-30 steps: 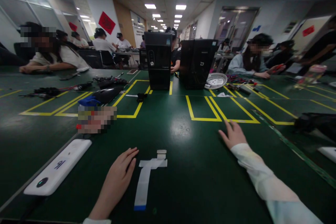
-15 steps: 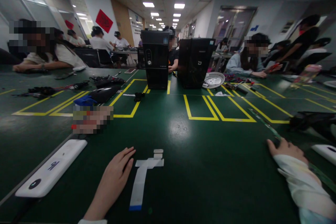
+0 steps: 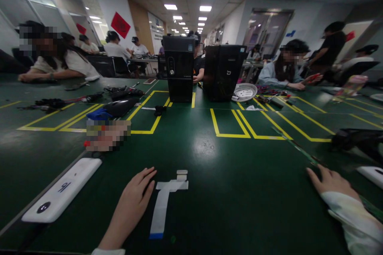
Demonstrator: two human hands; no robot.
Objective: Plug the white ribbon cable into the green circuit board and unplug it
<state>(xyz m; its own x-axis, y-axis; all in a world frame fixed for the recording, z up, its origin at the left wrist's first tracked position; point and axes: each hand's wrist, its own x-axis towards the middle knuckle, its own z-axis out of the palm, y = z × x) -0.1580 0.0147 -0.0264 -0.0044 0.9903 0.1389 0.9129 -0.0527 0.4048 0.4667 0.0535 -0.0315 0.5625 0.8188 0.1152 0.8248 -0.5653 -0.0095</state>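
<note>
Desk (image 3: 227, 215): ribbon (image 3: 160, 209) near front, just right of left hand (image 3: 135, 193). Device (image 3: 62, 189) further left. Strip (image 3: 299, 149) at right, running obliquely from beyond right hand (image 3: 333, 183) to beneath or beside it; contact unclear. Two towers behind, side by side, apart: left tower (image 3: 180, 69), right tower (image 3: 224, 72). Basket (image 3: 254, 91) just right of right tower. Tape outlines (image 3: 233, 135) on desk, between ribbon and basket in depth.

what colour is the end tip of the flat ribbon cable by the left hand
Blue tip, clearest in the head view.
</note>
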